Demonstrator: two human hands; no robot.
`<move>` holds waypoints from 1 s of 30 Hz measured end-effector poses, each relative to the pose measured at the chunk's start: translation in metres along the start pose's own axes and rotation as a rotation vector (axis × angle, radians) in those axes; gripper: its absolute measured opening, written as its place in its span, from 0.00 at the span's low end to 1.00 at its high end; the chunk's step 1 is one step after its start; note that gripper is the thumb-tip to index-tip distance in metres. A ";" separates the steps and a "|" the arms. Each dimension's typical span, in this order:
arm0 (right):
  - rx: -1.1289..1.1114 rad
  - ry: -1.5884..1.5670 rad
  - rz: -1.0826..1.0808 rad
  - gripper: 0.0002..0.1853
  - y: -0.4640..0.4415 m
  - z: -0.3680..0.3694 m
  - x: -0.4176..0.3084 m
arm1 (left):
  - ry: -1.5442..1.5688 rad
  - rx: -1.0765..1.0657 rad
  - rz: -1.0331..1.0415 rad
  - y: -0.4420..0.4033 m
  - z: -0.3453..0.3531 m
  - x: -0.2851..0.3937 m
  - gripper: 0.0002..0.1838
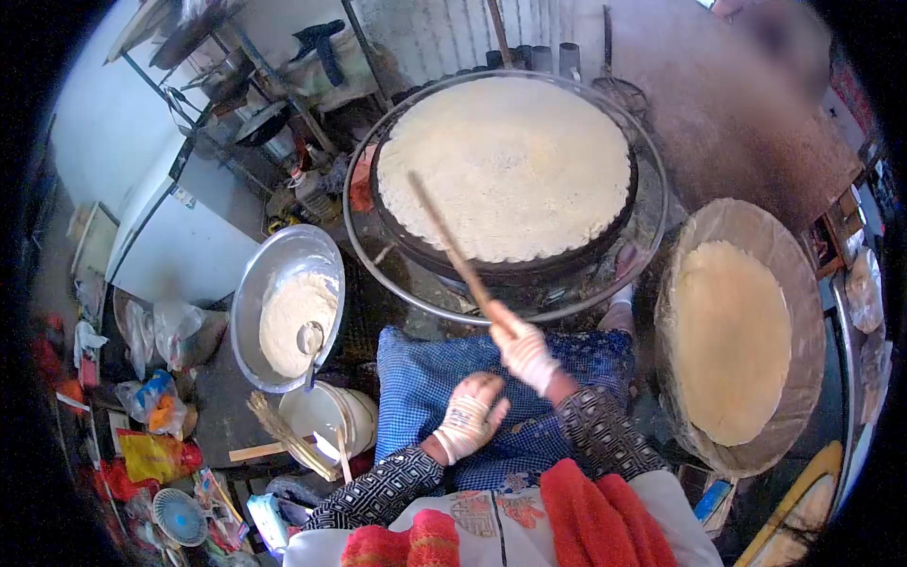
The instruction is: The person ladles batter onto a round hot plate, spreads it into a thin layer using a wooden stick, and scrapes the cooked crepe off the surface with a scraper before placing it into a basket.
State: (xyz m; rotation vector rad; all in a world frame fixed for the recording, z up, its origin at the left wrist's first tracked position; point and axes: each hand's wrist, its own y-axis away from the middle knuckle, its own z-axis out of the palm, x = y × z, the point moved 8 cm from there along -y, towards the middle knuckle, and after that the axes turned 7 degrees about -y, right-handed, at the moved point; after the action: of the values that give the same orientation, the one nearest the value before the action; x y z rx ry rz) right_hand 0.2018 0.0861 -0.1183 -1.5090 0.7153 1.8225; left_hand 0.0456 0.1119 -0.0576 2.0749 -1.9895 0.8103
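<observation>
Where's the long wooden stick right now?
In the head view, the stick is in the right hand, slanting up and leftward over the near-left part of the pale sheet on the round griddle.

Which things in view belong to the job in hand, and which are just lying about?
Likely in use:
- wooden stick in the right hand
- griddle with pale sheet
- bowl with ladle
- container holding another sheet

Apparently lying about:
- yellow bag
- clear plastic bag
- blue-and-white round object
</observation>
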 end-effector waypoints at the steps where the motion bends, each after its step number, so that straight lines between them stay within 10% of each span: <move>1: -0.048 -0.083 0.174 0.20 0.009 0.024 -0.004 | -0.046 -0.089 0.073 0.003 0.007 0.009 0.26; 3: -0.146 -0.199 0.463 0.21 0.033 0.042 -0.027 | -0.149 -0.219 0.170 0.013 0.015 0.015 0.29; 7: 0.109 -0.264 0.011 0.24 0.008 -0.033 -0.057 | -0.355 -0.212 0.021 -0.009 -0.037 -0.042 0.36; 12: 0.468 -0.149 0.177 0.24 -0.034 -0.153 -0.060 | -0.740 0.044 -0.183 -0.064 -0.111 -0.146 0.44; 16: 0.210 0.461 -0.528 0.23 -0.041 -0.107 -0.042 | -0.849 -0.258 -0.224 -0.094 -0.063 -0.203 0.33; 23: -0.092 0.044 0.311 0.20 0.014 -0.001 -0.028 | -0.562 -0.253 -0.202 -0.106 -0.003 -0.119 0.20; 24: -0.056 0.087 -0.016 0.21 0.000 -0.011 -0.040 | -0.558 -0.208 -0.171 -0.108 0.006 -0.107 0.18; 27: 0.083 0.530 -0.432 0.24 -0.024 -0.059 -0.077 | -0.468 -0.123 -0.181 -0.113 0.021 -0.073 0.18; 30: -0.037 1.453 -0.003 0.31 -0.036 -0.117 -0.089 | -0.428 -0.037 -0.157 -0.117 0.034 -0.052 0.17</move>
State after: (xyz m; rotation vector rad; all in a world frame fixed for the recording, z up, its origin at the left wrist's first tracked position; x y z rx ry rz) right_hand 0.3131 0.0080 -0.0530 -2.7301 1.2450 0.4302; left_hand 0.1689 0.1543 -0.0822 2.5090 -1.9695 0.3146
